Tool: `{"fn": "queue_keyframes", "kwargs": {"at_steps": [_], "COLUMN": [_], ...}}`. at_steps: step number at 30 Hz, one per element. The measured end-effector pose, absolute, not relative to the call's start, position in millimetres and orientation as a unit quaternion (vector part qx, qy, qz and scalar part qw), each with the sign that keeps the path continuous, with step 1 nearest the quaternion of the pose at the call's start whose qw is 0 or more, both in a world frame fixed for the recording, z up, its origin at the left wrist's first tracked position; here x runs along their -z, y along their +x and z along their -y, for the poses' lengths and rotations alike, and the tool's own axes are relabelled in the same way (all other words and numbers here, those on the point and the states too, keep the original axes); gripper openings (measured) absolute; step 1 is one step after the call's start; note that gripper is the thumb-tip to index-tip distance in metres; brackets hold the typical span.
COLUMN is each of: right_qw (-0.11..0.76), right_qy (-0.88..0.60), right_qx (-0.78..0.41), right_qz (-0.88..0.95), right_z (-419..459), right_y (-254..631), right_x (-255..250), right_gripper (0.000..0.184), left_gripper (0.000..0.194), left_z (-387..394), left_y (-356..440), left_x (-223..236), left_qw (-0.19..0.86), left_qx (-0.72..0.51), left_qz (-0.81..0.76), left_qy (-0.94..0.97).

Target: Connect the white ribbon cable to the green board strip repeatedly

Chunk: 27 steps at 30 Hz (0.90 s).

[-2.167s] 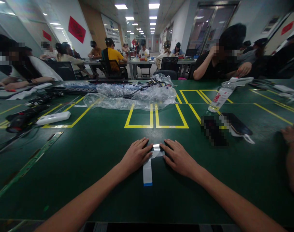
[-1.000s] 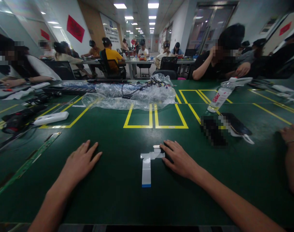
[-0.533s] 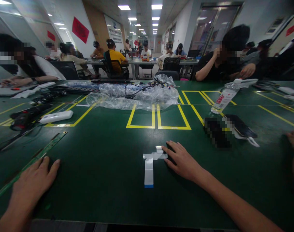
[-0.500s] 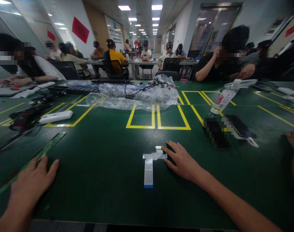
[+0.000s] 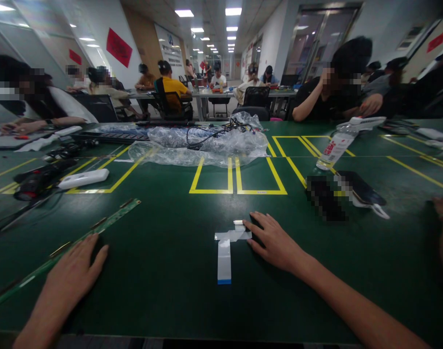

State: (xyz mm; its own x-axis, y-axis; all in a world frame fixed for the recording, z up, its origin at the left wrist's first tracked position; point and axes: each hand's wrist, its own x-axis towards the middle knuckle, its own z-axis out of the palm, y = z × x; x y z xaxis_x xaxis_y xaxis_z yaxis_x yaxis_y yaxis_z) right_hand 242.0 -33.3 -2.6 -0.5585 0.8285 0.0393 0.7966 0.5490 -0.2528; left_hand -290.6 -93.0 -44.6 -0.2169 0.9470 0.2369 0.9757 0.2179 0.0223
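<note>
My left hand (image 5: 71, 273) lies over a long, narrow green circuit board (image 5: 114, 219), its fingers flat on the board and its thumb spread away from it. The board slants across the left of the table and passes partly beneath that hand. In the middle lies a folded white flat ribbon cable (image 5: 224, 259) with a blue near end and a shiny connector end (image 5: 238, 223) at the far side. My right hand (image 5: 274, 241) rests flat beside the cable, fingers spread. Its index fingertip touches the connector end, and its thumb is at the cable's folded part.
Clear plastic wrap (image 5: 206, 145) with black cables lies across the table's far part. A white elongated device (image 5: 83, 179) and a black tool-like object (image 5: 41, 182) are at left. A bottle (image 5: 336, 148), a dark pixelated object (image 5: 325, 198) and a phone (image 5: 365, 189) stand or lie right. Co-workers sit around.
My left hand has left the ribbon cable, gone left to the circuit board and now moved slightly right. The board has shifted right and turned with it. My right hand has stayed at the cable.
</note>
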Motion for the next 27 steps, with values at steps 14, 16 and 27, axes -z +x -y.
{"fn": "queue_keyframes", "kwargs": {"at_steps": [14,16,27], "right_qw": [0.102,0.102,0.100], "right_qy": [-0.468,-0.466,-0.459], "right_qx": [-0.103,-0.095,-0.107], "right_qz": [0.872,0.874,0.876], "right_z": [34.5,34.0,33.2], "right_y": [240.7,239.8,236.3], "right_x": [3.3,3.9,4.4], "right_gripper": [0.053,0.053,0.058], "left_gripper": [0.063,0.062,0.059], "left_z": [37.0,30.5,22.0], "left_y": [-48.5,-26.3,-21.2], "left_x": [-14.8,-15.3,3.5], "left_qw": [-0.095,-0.092,-0.086], "left_qx": [-0.017,-0.015,0.055], "left_qz": [0.494,0.461,0.382], "left_qy": [-0.864,-0.882,-0.918]}}
